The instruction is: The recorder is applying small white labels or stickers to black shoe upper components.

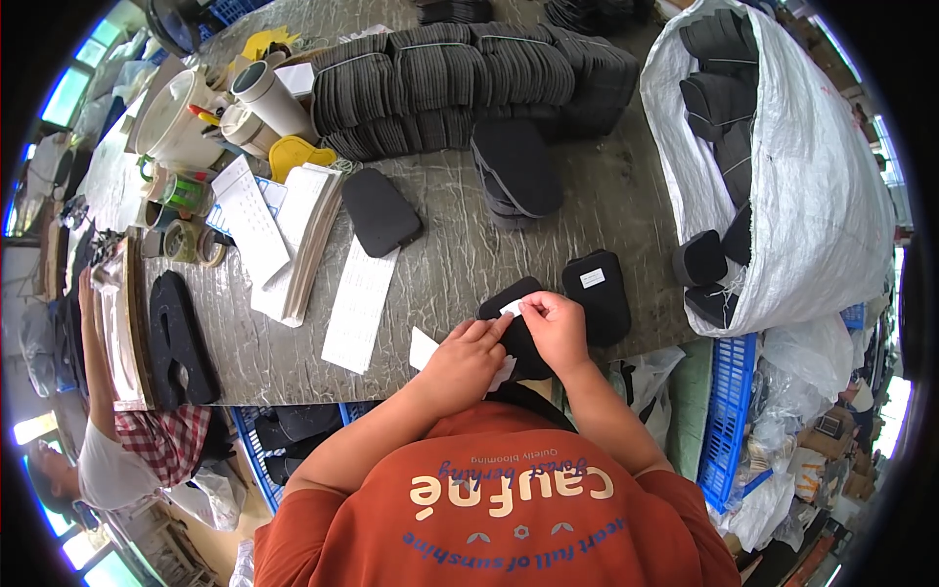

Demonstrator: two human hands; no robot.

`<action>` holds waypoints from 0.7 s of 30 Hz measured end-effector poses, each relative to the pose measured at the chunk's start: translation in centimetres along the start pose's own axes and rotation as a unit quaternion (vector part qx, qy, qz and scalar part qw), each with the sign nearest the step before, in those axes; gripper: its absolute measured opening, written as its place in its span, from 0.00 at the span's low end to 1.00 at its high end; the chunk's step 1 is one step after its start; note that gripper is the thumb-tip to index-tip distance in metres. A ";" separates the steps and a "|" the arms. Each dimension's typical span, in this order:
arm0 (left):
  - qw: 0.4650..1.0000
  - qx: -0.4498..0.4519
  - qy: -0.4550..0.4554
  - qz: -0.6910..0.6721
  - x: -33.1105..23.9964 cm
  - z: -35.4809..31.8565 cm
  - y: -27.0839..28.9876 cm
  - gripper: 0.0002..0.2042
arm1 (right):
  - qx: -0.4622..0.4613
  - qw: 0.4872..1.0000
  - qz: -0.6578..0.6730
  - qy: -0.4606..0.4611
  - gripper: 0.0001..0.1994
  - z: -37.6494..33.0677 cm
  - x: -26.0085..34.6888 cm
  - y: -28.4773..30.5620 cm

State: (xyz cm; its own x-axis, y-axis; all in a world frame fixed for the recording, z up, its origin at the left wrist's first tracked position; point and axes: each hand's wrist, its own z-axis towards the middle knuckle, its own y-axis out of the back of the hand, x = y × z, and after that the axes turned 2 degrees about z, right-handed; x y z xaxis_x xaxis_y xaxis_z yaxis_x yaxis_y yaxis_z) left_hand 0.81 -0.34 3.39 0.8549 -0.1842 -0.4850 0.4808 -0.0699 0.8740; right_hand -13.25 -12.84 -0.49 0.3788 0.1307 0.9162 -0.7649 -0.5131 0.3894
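A black foam pad (526,342) lies at the table's near edge in front of me. My right hand (556,333) pinches a small white label (513,307) at the pad's upper part. From the left, my left hand (464,360) reaches onto the same pad, its fingertips close to the label. White paper (423,348) sticks out from both sides of my left hand, which appears closed on it; the palm side is hidden. To the right, a second black pad (599,318) bears a white label.
Black pads (516,171) are stacked farther back, before long bundled rows (440,78). A single pad (380,213) and paper sheets (357,313) lie left. Cups (269,98) stand back left. A white sack (812,186) of black pieces sits right. Another person (117,450) works far left.
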 end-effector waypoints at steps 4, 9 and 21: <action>0.999 0.003 0.006 0.032 -0.1 0.2 -0.4 0.10 | -0.040 0.998 -0.048 0.004 0.13 0.1 0.6 -0.1; 0.999 0.009 0.008 0.035 0.0 0.2 -0.5 0.09 | -0.031 0.992 -0.108 -0.061 0.17 0.8 1.7 0.0; 0.996 -0.001 0.034 -0.087 0.4 -1.0 -0.1 0.09 | -0.033 0.994 -0.094 0.038 0.09 1.0 0.9 1.8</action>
State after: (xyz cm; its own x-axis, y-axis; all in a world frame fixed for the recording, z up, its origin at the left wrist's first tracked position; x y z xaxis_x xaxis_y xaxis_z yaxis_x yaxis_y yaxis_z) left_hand 1.34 0.60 3.04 0.7701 -0.1018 -0.6298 0.6230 -0.0926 0.7767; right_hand -13.76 -14.53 0.97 0.4793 0.2839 0.8305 -0.7178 -0.4177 0.5570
